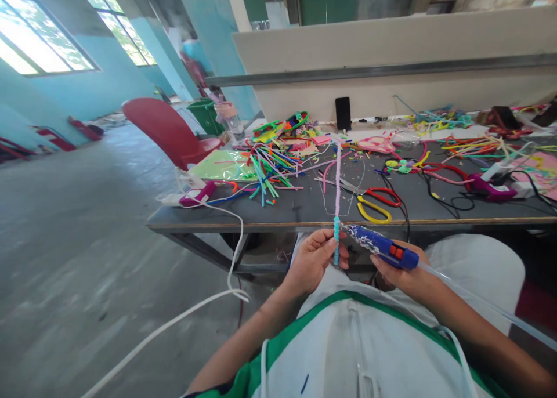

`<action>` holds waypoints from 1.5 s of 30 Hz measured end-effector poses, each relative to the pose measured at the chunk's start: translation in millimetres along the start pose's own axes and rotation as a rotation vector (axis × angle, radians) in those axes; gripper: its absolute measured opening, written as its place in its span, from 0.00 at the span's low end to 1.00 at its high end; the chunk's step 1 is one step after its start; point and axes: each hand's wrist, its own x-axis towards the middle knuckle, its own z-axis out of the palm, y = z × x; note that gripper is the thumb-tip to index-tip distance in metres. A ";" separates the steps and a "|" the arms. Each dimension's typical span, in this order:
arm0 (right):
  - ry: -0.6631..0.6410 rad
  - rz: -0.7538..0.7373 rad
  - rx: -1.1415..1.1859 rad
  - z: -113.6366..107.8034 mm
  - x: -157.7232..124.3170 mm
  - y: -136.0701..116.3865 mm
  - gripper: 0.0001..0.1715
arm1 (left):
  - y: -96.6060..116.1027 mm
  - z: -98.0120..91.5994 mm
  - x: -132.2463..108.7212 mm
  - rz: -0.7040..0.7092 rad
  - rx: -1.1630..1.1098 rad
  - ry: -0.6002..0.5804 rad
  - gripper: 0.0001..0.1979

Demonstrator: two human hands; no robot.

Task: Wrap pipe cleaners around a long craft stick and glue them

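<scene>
Between the thumb and fingers of my left hand (316,259) is a fuzzy pipe cleaner stem (338,180), held upright in front of the table edge. Its upper length is pale lilac; a turquoise wrap (336,241) covers the lower end. My right hand (402,273) grips a blue hot glue gun (383,247) with red-orange parts and a whitish, glue-crusted front. The nozzle points left and meets or nearly meets the top of the turquoise part. A long clear glue stick (474,302) trails from the gun's back.
On the dark table (200,217) lie scissors with red and yellow handles (378,205), a heap of coloured pipe cleaners (272,169) and an upright phone (343,114). Purple power strips (494,187) with cords sit at both sides. A red chair (163,128) and white cable (174,319) are left.
</scene>
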 end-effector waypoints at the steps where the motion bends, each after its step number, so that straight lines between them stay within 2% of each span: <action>1: 0.007 0.005 -0.001 -0.2 0.3 0.2 0.13 | 0.1 0.0 -0.1 -0.006 0.001 0.004 0.12; 6: -0.051 0.021 0.003 -3.3 0.3 2.3 0.13 | 0.7 0.7 -0.8 -0.014 0.021 0.015 0.12; 17: -0.024 0.005 -0.015 -2.5 -0.9 7.1 0.13 | 1.4 0.6 0.2 0.005 0.064 0.025 0.14; 22: -0.039 0.004 -0.020 -2.7 1.7 3.5 0.13 | -0.3 1.2 0.0 0.040 0.187 0.032 0.12; 28: -0.019 -0.020 -0.022 3.7 1.3 7.0 0.11 | 1.1 1.5 -0.6 0.062 0.362 0.096 0.11; 40: -0.025 0.030 0.033 0.7 2.8 3.4 0.16 | -5.9 -2.4 0.1 0.034 0.320 0.118 0.11; 45: -0.030 -0.031 -0.029 3.5 2.7 7.5 0.13 | -5.9 -2.5 -0.6 0.076 0.421 0.132 0.09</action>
